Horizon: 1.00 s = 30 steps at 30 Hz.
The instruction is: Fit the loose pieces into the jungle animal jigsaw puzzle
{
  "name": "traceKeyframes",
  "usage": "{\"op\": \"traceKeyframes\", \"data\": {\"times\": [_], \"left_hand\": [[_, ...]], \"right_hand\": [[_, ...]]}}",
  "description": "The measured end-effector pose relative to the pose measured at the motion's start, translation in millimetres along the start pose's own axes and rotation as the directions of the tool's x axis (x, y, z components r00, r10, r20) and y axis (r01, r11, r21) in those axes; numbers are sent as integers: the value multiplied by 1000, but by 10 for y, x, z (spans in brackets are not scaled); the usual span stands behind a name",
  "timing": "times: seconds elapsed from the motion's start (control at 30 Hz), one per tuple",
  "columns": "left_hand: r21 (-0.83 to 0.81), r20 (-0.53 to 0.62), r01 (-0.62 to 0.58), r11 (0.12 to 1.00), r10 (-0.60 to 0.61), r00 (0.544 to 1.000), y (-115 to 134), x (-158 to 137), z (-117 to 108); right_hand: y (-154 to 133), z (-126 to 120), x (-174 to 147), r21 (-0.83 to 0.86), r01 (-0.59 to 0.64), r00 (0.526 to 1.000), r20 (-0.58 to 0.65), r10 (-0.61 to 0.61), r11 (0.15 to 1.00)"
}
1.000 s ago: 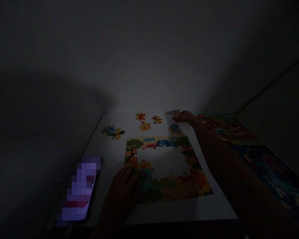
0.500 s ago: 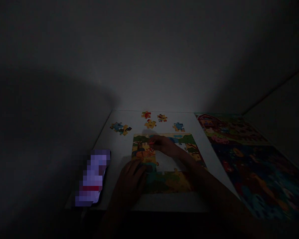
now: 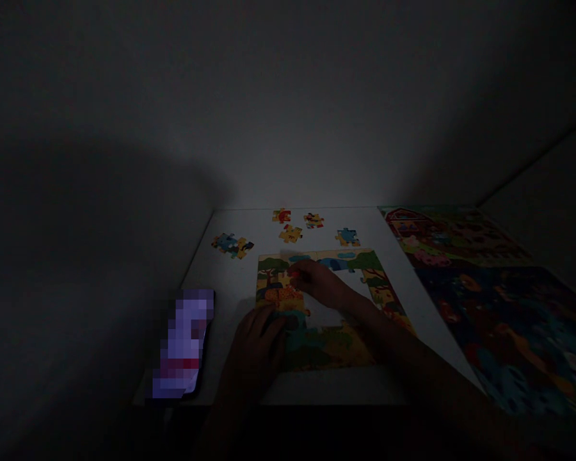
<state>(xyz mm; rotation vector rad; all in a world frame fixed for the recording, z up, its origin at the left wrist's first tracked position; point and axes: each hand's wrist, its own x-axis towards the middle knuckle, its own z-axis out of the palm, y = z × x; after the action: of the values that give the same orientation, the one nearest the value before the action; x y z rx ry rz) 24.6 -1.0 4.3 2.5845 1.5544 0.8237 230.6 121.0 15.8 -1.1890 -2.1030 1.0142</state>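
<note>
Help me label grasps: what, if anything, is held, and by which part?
Too dark to tell whether the right hand, over the puzzle, pinches anything or where. The left hand lies on the puzzle's left side, gripping nothing visible.

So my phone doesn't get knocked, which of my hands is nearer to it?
Left. Your left hand is at the left edge of the puzzle, right of the phone; your right hand is farther off, over the puzzle's far half.

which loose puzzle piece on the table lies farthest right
The mostly blue piece, alone beyond the unfinished puzzle and nearest the barn picture; the other loose pieces all lie farther left.
</note>
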Motion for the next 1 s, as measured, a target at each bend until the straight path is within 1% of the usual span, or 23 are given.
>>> {"op": "traceKeyframes", "data": {"times": [0.1,0.33,0.4,0.43,0.5,0.6,0.67,0.77,0.83,0.9,0.97,1.0], "left_hand": [[14,6,-1,1000,1,1000,1,-2,-4],[15,-21,-33,999,34,999,8,14,-10],[11,-15,-28,1000,28,1000,9,16,-10],[9,-13,-23,1000,23,1000,8,15,-7],[4,-12,-11,1000,11,1000,4,6,4],[7,-19,-2,1000,2,1000,-9,-21,31],[12,-22,-11,1000,11,1000,-22,-41,45],[0,-34,-16,1000,16,999,-44,-35,37],[-20,-46,25,999,-26,999,-57,28,14],[-13,-52,89,996,-90,995,-73,157,-6],[21,-30,147,989,-146,989,-100,339,-1],[39,-1,164,986,-164,986,-122,440,15]], "right_hand": [[-28,28,-13,-70,31,1000,0,-31,997],[37,114,-30,-97,94,995,-14,-95,991],[3,119,-43,-157,97,995,5,-98,983],[-33,121,-53,-215,98,995,22,-95,972],[-132,130,-77,-370,102,995,50,-90,923],[-281,176,-113,-576,102,995,51,-89,811],[-344,216,-130,-646,99,995,41,-96,757],[-389,258,-148,-705,103,995,69,-77,701],[-410,273,-163,-724,97,995,96,-39,683],[-435,288,-184,-724,90,994,113,-11,684],[-460,308,-208,-710,95,992,129,-5,697],[-473,317,-218,-704,97,992,130,-7,704]]}}
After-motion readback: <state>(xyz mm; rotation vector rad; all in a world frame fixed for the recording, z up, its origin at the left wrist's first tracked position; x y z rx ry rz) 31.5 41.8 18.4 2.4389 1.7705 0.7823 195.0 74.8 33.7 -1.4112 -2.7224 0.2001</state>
